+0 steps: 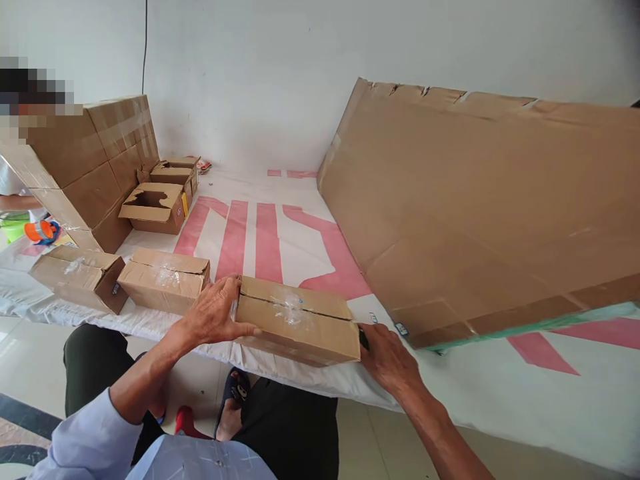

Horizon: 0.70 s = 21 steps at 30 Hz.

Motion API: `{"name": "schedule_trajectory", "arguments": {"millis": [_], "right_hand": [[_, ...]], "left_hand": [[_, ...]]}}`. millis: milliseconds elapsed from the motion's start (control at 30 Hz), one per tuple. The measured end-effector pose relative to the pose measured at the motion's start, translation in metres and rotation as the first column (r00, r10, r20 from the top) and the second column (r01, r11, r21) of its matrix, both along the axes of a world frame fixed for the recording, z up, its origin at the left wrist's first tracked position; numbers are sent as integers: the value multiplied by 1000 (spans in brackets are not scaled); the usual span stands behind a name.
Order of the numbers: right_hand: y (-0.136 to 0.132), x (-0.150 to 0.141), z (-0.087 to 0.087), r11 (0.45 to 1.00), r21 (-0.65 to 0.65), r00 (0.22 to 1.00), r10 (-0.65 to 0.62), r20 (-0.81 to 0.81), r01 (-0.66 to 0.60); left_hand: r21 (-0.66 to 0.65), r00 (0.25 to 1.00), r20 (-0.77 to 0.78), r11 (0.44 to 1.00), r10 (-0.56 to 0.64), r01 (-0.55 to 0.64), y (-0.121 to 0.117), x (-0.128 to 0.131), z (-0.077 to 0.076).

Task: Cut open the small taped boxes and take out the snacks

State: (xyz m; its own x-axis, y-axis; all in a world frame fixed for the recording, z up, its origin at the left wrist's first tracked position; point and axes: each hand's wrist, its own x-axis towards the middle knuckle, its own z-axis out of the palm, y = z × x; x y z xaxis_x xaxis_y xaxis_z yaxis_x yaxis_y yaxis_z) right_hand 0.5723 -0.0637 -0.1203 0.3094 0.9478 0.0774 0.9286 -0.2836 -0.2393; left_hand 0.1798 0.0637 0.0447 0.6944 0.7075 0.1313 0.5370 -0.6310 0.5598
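Observation:
A closed cardboard box [300, 321] lies at the table's front edge, with crumpled clear tape over the middle of its top seam. My left hand [213, 313] grips its left end, thumb along the near side and fingers over the corner. At the opposite end, my right hand [390, 357] is closed, its fingers partly hidden by the box. A small dark green object [364, 339] shows in its grasp; I cannot tell what it is. Left of my left hand sit a second taped box [165, 280] and a third taped box [77, 275].
Two torn-open boxes [153, 208] stand behind, beside a stack of cartons [100, 160]. A large cardboard sheet [480, 213] leans at the right. An orange tape roll [39, 231] lies far left near another person's arm [17, 203]. White sheeting with pink shapes covers the table [300, 227].

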Motion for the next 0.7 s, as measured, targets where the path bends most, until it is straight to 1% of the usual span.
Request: {"name": "schedule_trajectory", "arguments": {"millis": [67, 100, 167, 233, 267, 300, 333, 400, 467, 500, 533, 600, 700], "right_hand": [[-4, -1, 2, 1000, 17, 999, 11, -33, -10], [-5, -1, 6, 999, 42, 998, -23, -63, 26], [-6, -3, 21, 980, 119, 977, -137, -164, 157], [-6, -6, 46, 945, 187, 930, -204, -306, 268], [-5, -10, 63, 936, 204, 905, -196, -378, 288], [-5, -15, 81, 938, 214, 883, -155, -443, 272], [-5, -23, 101, 951, 212, 863, -93, -497, 224], [-5, -42, 142, 981, 184, 829, 54, -557, 60], [-3, -64, 178, 985, 129, 808, 171, -564, -117], [-1, -73, 192, 977, 93, 800, 211, -561, -192], [2, -82, 205, 965, 67, 792, 246, -559, -253], [9, -92, 222, 943, 34, 785, 296, -545, -331], [22, -97, 235, 911, 16, 786, 363, -501, -411]], "left_hand": [[-149, 984, 159, 987, 84, -61, -3, 2, -11], [-236, 964, 232, 969, 127, -71, -3, 3, -17], [-381, 908, 367, 923, 203, -52, 1, 8, -29], [-462, 843, 477, 887, 250, -1, 5, 13, -38], [-484, 815, 515, 875, 265, 22, 7, 15, -41], [-498, 793, 542, 866, 277, 38, 8, 17, -42], [-511, 777, 561, 858, 288, 51, 9, 17, -43], [-538, 758, 577, 840, 304, 72, 8, 17, -42], [-560, 756, 576, 824, 311, 88, 8, 15, -40], [-564, 759, 574, 821, 308, 93, 8, 14, -40], [-561, 765, 571, 822, 299, 97, 9, 12, -41], [-540, 778, 567, 835, 269, 105, 11, 10, -42], [-518, 788, 573, 844, 224, 137, 16, 9, -46]]}}
